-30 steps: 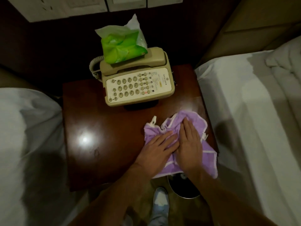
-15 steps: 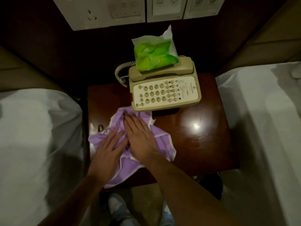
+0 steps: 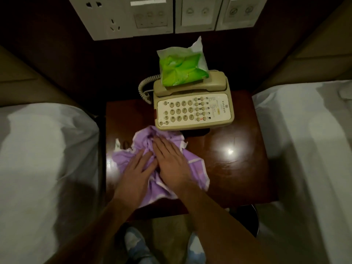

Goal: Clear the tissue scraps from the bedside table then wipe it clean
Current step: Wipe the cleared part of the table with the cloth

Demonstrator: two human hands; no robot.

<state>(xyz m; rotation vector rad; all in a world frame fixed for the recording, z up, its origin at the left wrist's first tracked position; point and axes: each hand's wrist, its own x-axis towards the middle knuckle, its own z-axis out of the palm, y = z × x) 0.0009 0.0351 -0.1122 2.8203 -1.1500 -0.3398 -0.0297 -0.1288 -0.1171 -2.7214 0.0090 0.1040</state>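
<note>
Purple cloth (image 3: 192,164), bunched and white-edged, lies under both palms on the near-left part of the bench (image 3: 238,168). Left hand (image 3: 137,174) and right hand (image 3: 169,161) are spread flat, fingers extended, pressing down on the cloth rather than clutching it; they sit side by side, touching. Cloth's far edge is just beside the front of the phone (image 3: 194,111). No tissue scraps can be made out on the dark wood; one small mark near the cloth's left corner cannot be identified. Risks, as judged: a forward stroke could shove the phone and tip the green tissue pack (image 3: 181,71) resting on its handset; the loose near edge overhanging the bench could drag the cloth off; the patch under the phone may go unwiped.
</note>
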